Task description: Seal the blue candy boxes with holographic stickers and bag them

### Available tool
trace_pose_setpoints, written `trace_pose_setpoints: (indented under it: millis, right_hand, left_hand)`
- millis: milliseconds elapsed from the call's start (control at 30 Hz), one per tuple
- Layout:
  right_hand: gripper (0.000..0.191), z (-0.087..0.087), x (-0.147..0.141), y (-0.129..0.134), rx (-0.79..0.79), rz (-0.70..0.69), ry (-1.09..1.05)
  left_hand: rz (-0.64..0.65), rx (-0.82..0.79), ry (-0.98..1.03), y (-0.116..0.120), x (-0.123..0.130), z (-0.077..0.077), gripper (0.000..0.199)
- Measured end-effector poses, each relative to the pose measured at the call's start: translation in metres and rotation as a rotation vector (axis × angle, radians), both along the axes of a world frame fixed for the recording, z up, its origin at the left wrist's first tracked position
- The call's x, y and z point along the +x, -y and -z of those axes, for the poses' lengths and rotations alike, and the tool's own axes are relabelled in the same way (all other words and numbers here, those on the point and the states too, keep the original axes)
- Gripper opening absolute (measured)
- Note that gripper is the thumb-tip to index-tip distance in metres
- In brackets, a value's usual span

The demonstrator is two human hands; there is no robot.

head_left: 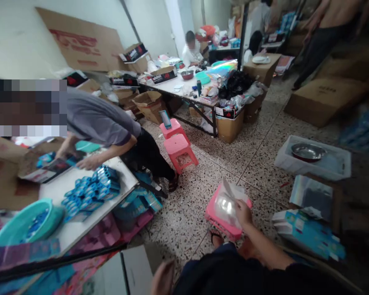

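My right hand (242,213) reaches down to a pink stool (217,223) in front of my legs. Its fingers are closed on the edge of a translucent plastic bag (238,192) that lies over the seat. A round, shiny, silvery thing (225,205), perhaps a metal bowl, shows at the bag; whether it is inside I cannot tell. At the bottom edge of the view, my left hand (163,278) hangs low beside a white box top (137,270). It is blurred and cut off, so its fingers do not show clearly.
At left, a person in a grey shirt (101,119) bends over a table with stacked blue packs (92,188) and a teal basin (53,217). Two pink stools (178,145) stand mid-floor. At right are a white crate (313,170) with a metal bowl and cartons (326,98).
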State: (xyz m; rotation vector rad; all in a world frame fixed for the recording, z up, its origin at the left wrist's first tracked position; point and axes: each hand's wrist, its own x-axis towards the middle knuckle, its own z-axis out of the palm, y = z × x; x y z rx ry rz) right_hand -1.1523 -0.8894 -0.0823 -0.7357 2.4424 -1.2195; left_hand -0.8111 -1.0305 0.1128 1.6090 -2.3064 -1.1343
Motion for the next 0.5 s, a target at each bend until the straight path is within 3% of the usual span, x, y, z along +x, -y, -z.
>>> trace_pose_setpoints:
  millis: [100,133,200,267,400,500]
  right_hand:
    - [0.043,-0.046,0.044,0.007,-0.146,-0.285,-0.136]
    - [0.042,-0.059,0.062,0.009,-0.185,-0.383,-0.177]
    - [0.038,-0.081,0.099,0.013,-0.247,-0.567,-0.256]
    - [0.035,-0.096,0.135,0.014,-0.293,-0.711,-0.331]
    - [0.035,-0.114,0.203,0.010,-0.369,-0.881,-0.453]
    - [0.043,-0.122,0.256,0.002,-0.411,-0.972,-0.536]
  left_hand:
    - [0.025,0.033,-0.215,-0.013,-0.009,0.007,0.047]
    - [0.019,0.037,-0.265,-0.015,-0.015,0.006,0.056]
    - [-0.021,0.082,-0.402,-0.017,-0.025,0.001,0.081]
    - [-0.025,0.201,-0.526,-0.018,-0.021,-0.007,0.077]
    - [-0.095,0.232,-0.644,-0.033,0.037,-0.016,0.052]
    - [-0.159,0.247,-0.712,-0.053,0.097,-0.016,0.054]
